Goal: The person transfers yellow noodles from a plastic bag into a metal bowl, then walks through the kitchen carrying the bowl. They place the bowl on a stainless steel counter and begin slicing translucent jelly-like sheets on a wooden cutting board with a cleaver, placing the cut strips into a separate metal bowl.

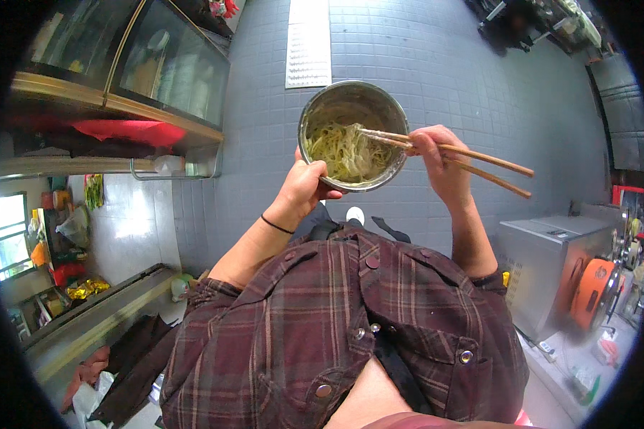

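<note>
A round metal bowl [307,99] is held up in front of my body by my left hand [307,185], its thumb over the rim and its fingers underneath. In the bowl lie pale green shreds [343,153], perhaps a shredded vegetable, with a whitish coating. My right hand [441,155] grips a pair of wooden chopsticks [488,158] at the bowl's right side. Their coated tips touch the shreds near the bowl's middle, and their back ends stand apart to the right.
A glass-door cabinet [166,69] stands at the left. A white perforated strip [308,53] lies on the grey tiled floor [440,59]. On the right are a metal-cased appliance [558,236] and an orange cable reel [593,295] on a white surface.
</note>
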`<action>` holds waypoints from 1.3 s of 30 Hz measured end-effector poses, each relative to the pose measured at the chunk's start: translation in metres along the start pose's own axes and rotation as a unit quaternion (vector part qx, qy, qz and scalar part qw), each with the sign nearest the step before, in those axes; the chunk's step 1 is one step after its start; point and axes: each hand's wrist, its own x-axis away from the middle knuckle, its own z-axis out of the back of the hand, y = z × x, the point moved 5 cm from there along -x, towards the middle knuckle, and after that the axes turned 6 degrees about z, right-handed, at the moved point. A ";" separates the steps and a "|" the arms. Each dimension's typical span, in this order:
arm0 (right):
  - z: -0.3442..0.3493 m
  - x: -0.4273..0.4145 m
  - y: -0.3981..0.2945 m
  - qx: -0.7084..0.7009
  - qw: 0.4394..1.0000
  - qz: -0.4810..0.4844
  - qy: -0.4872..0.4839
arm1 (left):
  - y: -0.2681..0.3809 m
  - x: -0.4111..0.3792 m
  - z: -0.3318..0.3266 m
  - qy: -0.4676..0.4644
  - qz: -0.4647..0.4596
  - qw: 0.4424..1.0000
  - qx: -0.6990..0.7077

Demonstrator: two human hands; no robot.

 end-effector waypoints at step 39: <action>-0.070 0.003 0.016 0.121 0.968 0.150 -0.161 | -0.021 -0.008 0.009 0.006 -0.014 0.999 0.039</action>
